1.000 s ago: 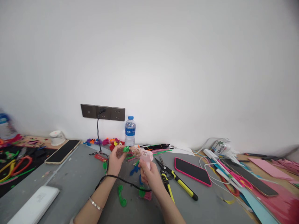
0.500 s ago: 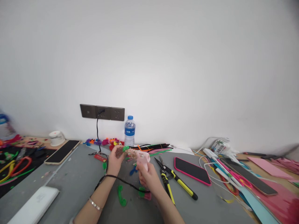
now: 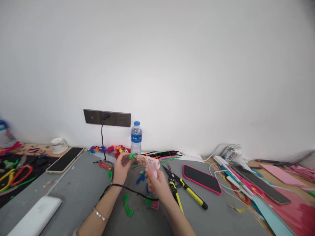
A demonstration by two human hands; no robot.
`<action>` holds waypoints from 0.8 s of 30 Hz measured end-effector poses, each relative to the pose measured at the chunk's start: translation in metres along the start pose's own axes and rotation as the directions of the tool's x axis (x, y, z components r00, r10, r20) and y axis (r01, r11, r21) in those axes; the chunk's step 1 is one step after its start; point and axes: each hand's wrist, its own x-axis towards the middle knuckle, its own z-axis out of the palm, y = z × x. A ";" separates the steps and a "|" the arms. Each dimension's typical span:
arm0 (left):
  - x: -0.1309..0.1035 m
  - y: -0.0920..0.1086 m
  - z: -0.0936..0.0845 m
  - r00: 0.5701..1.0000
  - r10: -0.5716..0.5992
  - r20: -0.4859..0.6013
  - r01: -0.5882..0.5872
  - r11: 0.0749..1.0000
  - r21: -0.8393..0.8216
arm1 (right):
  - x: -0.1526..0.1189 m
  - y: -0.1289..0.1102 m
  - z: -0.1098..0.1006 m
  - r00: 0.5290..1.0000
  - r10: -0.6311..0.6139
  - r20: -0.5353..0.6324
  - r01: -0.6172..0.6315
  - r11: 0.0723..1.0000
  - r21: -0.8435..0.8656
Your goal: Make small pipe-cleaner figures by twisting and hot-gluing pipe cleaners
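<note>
My right hand (image 3: 156,182) is wrapped round the handle of a pink glue gun (image 3: 153,164), its nozzle pointing left. A small green fuzzy piece (image 3: 132,156) is pinched in the fingertips of my left hand (image 3: 121,168), right at the nozzle tip; whether they touch I cannot tell. The gun's black cord (image 3: 133,190) loops over my left forearm. Below my hands lie a curled green fuzzy piece (image 3: 127,206) and a green and pink piece (image 3: 152,203). Some blue pieces (image 3: 140,178) lie between my hands.
Yellow-black pliers (image 3: 188,190) and a pink-cased phone (image 3: 202,179) lie right of my hands. A water bottle (image 3: 136,137) stands by the wall, near pipe cleaners (image 3: 162,154). At left are another phone (image 3: 65,160), a white power bank (image 3: 36,216) and scissors (image 3: 21,175).
The glue gun has shifted slightly right, so its nozzle has drawn back a little from the green piece. My left hand has hardly moved.
</note>
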 end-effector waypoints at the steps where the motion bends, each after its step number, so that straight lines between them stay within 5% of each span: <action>1: 0.000 0.000 0.000 1.000 0.003 0.002 -0.003 1.000 -0.001 | 0.000 0.000 0.000 1.000 -0.004 0.003 0.004 1.000 0.000; 24: -0.001 0.002 0.001 1.000 -0.020 -0.018 0.020 1.000 0.002 | -0.001 -0.002 0.000 0.998 0.039 0.039 -0.038 0.999 -0.020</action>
